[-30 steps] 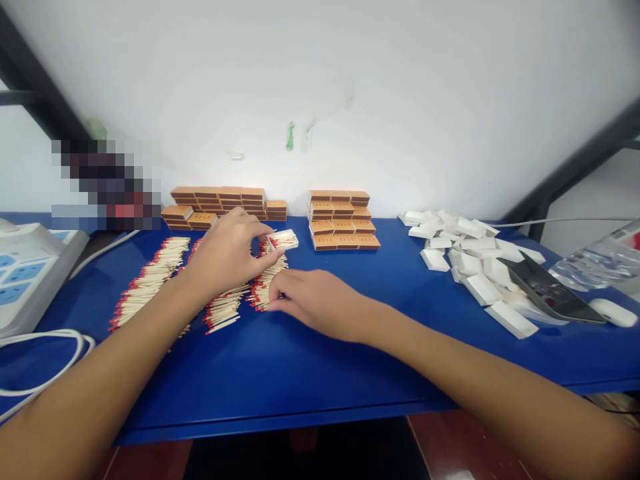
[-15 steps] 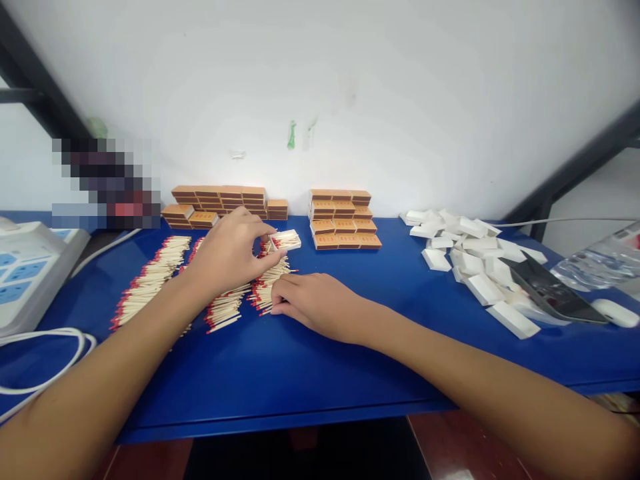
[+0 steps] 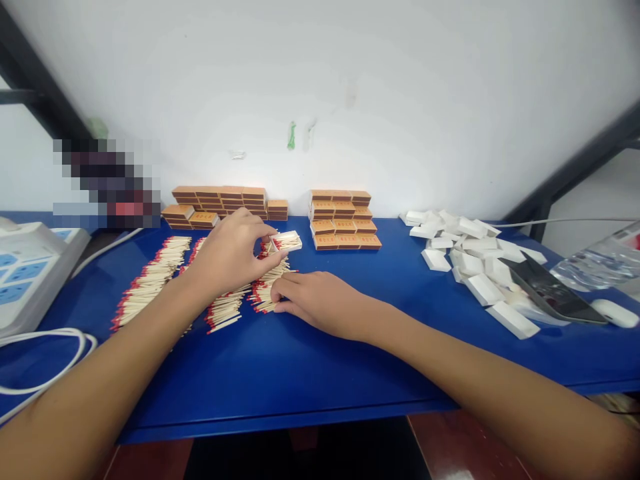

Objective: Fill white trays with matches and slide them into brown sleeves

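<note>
Between the thumb and fingers of my left hand is a small white matchbox tray, held tilted above the rows, with matches lying in it. Just below and to its right, my right hand has its thumb and forefinger pinched at the edge of the right-hand row of matches; the fingers partly hide what they grip. Red-headed matches also lie in a middle row, partly covered by my left hand, and in a long row at the left.
Orange matchboxes stand stacked along the wall in a left stack and a stepped right stack. White trays lie heaped at the right, beside a phone, a mouse and a plastic bottle. A power strip sits at the left.
The tray in my left hand has shifted very slightly right. The fingertips of my right hand have moved a little at the edge of the match row.
</note>
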`<state>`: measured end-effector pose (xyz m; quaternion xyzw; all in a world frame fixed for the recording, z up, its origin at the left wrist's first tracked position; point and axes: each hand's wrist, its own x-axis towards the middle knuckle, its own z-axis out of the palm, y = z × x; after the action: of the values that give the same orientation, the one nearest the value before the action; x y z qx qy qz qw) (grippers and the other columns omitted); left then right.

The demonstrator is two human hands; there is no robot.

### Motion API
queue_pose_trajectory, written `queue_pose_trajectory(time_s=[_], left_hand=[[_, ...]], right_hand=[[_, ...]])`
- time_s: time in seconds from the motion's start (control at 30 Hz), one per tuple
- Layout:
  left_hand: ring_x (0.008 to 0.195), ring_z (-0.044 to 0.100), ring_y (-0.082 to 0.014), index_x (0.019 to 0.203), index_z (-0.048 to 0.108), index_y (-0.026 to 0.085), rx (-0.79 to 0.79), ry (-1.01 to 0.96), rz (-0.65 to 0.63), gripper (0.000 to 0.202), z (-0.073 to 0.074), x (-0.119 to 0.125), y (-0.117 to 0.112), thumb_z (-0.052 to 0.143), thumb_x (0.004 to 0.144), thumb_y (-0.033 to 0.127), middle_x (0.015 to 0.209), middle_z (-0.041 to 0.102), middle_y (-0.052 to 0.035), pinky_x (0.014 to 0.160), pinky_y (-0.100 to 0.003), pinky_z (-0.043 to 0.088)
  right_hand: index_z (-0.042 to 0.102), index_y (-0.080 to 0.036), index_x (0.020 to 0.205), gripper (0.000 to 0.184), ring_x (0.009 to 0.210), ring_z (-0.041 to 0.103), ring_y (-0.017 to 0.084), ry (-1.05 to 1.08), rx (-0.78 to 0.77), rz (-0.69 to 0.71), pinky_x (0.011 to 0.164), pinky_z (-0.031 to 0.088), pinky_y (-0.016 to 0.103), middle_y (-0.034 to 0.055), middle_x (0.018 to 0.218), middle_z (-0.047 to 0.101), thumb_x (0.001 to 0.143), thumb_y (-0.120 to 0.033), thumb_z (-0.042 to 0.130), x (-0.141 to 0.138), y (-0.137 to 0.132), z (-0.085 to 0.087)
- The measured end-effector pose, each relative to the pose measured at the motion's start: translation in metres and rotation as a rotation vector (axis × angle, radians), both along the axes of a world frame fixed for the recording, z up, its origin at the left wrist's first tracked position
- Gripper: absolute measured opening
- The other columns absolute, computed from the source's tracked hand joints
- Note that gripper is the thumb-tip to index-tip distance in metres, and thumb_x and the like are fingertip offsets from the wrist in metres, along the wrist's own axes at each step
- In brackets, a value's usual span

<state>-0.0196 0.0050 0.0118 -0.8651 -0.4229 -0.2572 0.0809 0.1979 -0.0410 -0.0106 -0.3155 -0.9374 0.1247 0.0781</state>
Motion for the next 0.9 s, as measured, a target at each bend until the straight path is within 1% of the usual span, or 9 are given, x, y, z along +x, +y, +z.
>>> queue_pose_trajectory(time_s=[0.1, 0.27, 0.4, 0.53, 0.7, 0.9], left_hand=[[0.106, 0.069, -0.035, 0.113, 0.082, 0.014, -0.005, -0.003, -0.004, 0.041, -0.0001, 0.0, -0.0001, 0.068, 0.098, 0.049, 0.103, 0.08, -0.0149, 0.093, -0.051, 0.056], [0.106, 0.069, -0.0355, 0.112, 0.082, 0.015, -0.011, 0.003, 0.002, 0.04, -0.0008, -0.0007, 0.0004, 0.068, 0.098, 0.05, 0.101, 0.08, -0.014, 0.092, -0.051, 0.056], [0.105, 0.069, -0.0348, 0.111, 0.082, 0.018, -0.01, 0.005, -0.007, 0.036, -0.001, -0.0008, 0.0007, 0.068, 0.098, 0.049, 0.1, 0.08, -0.0127, 0.092, -0.05, 0.056], [0.105, 0.069, -0.0359, 0.111, 0.083, 0.017, -0.01, 0.005, -0.005, 0.036, -0.0007, -0.0004, 0.0004, 0.07, 0.096, 0.048, 0.1, 0.08, -0.0133, 0.093, -0.051, 0.055], [0.103, 0.07, -0.0356, 0.11, 0.083, 0.014, 0.002, 0.014, -0.008, 0.039, -0.0008, -0.0002, 0.0003, 0.069, 0.097, 0.048, 0.099, 0.079, -0.0143, 0.091, -0.05, 0.056], [0.102, 0.07, -0.0351, 0.11, 0.083, 0.013, 0.011, 0.026, -0.008, 0.039, -0.0013, -0.0002, 0.001, 0.07, 0.096, 0.047, 0.098, 0.08, -0.0141, 0.09, -0.049, 0.056]], right_hand=[[0.065, -0.02, 0.11, 0.018, 0.097, 0.072, 0.022, 0.024, -0.011, 0.01, 0.073, 0.04, 0.032, 0.0055, 0.116, 0.078, 0.117, -0.032, 0.053, 0.0002, 0.0007, -0.0044], [0.062, -0.018, 0.121, 0.016, 0.099, 0.072, 0.024, 0.017, 0.009, 0.003, 0.073, 0.039, 0.033, 0.0085, 0.124, 0.077, 0.115, -0.033, 0.057, 0.0009, -0.001, -0.0017], [0.064, -0.019, 0.115, 0.015, 0.098, 0.071, 0.022, 0.013, -0.011, 0.034, 0.075, 0.04, 0.032, 0.007, 0.118, 0.077, 0.117, -0.03, 0.053, 0.0007, -0.0016, -0.0009], [0.066, -0.019, 0.111, 0.018, 0.097, 0.071, 0.021, 0.017, -0.03, 0.02, 0.073, 0.04, 0.032, 0.0064, 0.117, 0.077, 0.117, -0.03, 0.054, -0.0013, -0.0008, -0.0021], [0.066, -0.018, 0.113, 0.022, 0.094, 0.072, 0.023, -0.057, -0.025, -0.026, 0.071, 0.038, 0.033, 0.0079, 0.118, 0.078, 0.117, -0.035, 0.053, -0.0028, -0.0021, 0.0003], [0.064, -0.016, 0.115, 0.026, 0.091, 0.072, 0.023, -0.098, -0.003, -0.016, 0.069, 0.038, 0.034, 0.0082, 0.117, 0.077, 0.118, -0.037, 0.049, -0.0012, -0.0031, -0.0001]])
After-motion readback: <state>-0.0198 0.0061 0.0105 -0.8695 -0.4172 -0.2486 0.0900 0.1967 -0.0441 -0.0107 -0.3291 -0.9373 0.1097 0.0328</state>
